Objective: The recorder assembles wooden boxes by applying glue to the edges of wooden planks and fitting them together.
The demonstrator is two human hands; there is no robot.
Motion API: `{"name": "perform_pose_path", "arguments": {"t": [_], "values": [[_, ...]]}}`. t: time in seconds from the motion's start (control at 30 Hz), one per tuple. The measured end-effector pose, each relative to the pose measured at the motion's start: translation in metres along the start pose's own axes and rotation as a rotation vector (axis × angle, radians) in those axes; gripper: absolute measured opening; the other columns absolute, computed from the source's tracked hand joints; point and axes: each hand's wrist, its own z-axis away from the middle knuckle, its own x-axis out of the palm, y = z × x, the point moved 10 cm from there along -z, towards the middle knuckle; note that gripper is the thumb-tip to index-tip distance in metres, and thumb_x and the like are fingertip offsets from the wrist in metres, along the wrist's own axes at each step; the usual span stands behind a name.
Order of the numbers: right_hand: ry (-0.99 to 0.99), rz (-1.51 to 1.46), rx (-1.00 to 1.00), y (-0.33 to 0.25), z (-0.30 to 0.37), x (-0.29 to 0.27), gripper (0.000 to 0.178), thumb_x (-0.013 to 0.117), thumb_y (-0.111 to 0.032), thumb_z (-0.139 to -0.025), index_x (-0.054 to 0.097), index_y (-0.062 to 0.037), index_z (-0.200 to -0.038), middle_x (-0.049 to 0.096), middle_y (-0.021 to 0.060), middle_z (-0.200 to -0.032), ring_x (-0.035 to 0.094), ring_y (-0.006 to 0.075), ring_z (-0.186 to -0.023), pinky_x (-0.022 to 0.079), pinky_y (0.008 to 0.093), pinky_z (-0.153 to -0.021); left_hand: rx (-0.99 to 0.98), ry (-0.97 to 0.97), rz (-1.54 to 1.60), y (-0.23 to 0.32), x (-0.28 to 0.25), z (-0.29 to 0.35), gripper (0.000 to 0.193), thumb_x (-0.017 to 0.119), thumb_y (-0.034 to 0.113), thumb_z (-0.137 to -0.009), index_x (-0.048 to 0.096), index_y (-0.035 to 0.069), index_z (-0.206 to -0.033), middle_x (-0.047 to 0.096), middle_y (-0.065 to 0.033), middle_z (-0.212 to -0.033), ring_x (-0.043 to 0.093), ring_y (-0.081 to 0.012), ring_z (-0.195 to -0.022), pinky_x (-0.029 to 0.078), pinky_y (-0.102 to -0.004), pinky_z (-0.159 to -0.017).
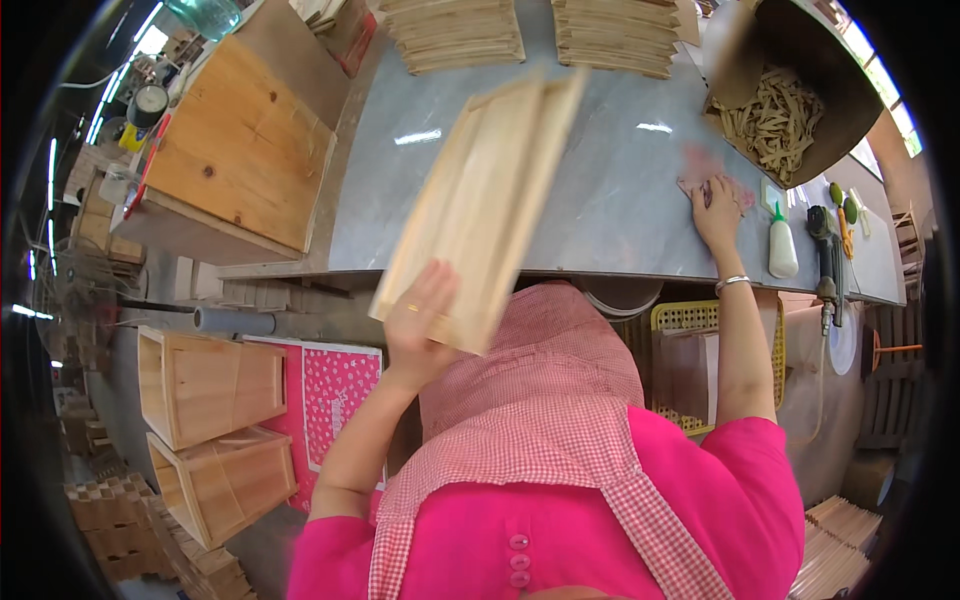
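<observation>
My left hand (425, 310) grips the near end of a long, pale wooden box (490, 190). It is tilted above the grey tabletop, its far end blurred. The fingers lie across one face, and the thumb side is hidden. At the right of the table, my right hand (718, 215) is closed on a crumpled pinkish patterned rag (742, 192), which rests on the surface. To the right of that hand stand a white glue bottle (783, 248) with a green nozzle and a black air tool (824, 235) on a hose.
A cardboard box (835, 100) of thin wood strips (775, 120) stands at the far right. Stacked wooden panels (455, 35) line the back edge. A large wooden case (240, 140) borders the table's left. Two wooden boxes (215, 385) lie beside pink patterned sheets (340, 400) lower left.
</observation>
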Motion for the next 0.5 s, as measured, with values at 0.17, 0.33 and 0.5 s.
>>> {"name": "perform_pose_path", "arguments": {"t": [0.17,0.33,0.5], "values": [[0.134,-0.05,0.002,-0.009,-0.005,-0.022,0.045,0.062,-0.03,-0.088,0.063,-0.0036,-0.124,0.058,0.0166,-0.132,0.053,0.0363,-0.123,0.04,0.0445,-0.105,-0.946,0.563,1.245,-0.085,-0.016,0.026,0.057,0.064,0.008,-0.086,0.043,-0.008,-0.136,0.057,-0.0173,-0.129,0.058,-0.0292,-0.119,0.048,-0.0439,-0.103],[0.2,-0.186,-0.095,-0.061,-0.023,-0.023,0.043,0.062,-0.026,-0.087,0.063,-0.0019,-0.122,0.061,0.0195,-0.127,0.056,0.0352,-0.12,0.042,0.0435,-0.104,-1.311,0.551,1.544,-0.104,0.066,0.097,0.061,0.064,0.013,-0.087,0.039,0.001,-0.142,0.053,-0.0161,-0.135,0.053,-0.0335,-0.124,0.045,-0.0483,-0.107],[0.1,-0.398,-0.256,-0.159,-0.058,-0.003,0.043,0.062,-0.024,-0.087,0.061,0.002,-0.121,0.06,0.0234,-0.126,0.056,0.0387,-0.119,0.043,0.0444,-0.103,-1.417,0.556,1.631,-0.092,0.118,0.11,0.062,0.064,0.018,-0.089,0.038,0.002,-0.143,0.053,-0.0159,-0.136,0.052,-0.0338,-0.125,0.044,-0.0501,-0.106]]}}
